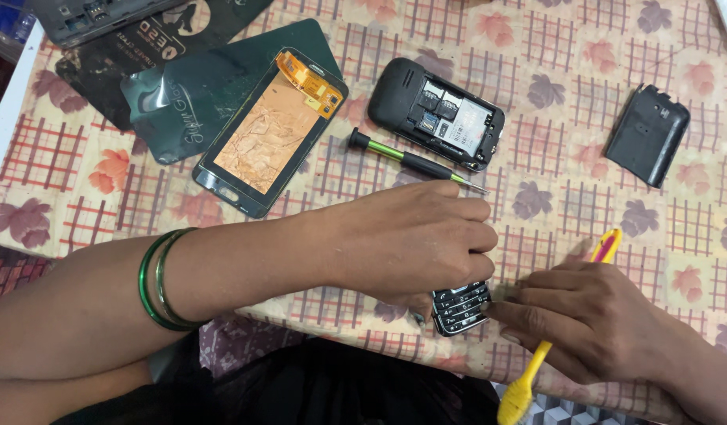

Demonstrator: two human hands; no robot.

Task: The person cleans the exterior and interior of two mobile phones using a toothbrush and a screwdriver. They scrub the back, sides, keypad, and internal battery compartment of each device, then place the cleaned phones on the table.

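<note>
The left hand (414, 236) was curled over a small black keypad panel (460, 307), fingers closed around its upper end, so only the lower rows of keys showed beneath the knuckles. Two green bangles (165, 279) sat on that forearm. The right hand (595, 319) lay just to the right of the keypad panel, its fingertips touching the panel's edge, while the fingers wrapped a yellow toothbrush (529, 378) whose bristled head pointed down toward the person and whose pink-tipped handle end stuck up past the knuckles.

The keypad panel sat near the table's front edge, on the leaf-patterned tablecloth (552, 86). It looked like a thin, light plastic piece, stiff but probably easy to flex or crack, with a smooth face that could slip; pinching it by the long side edges seemed the safest hold, keeping pressure off the keys.

Just above the keypad panel, beyond the left hand, lay a green-and-black screwdriver (414, 161). Farther up rested an open phone body (436, 114) with its slots exposed. Well to the upper right of the keypad panel was a black back cover (647, 134). To the upper left lay a touchscreen panel (269, 134) with an orange ribbon cable, resting partly on a dark green packet (186, 98).
</note>
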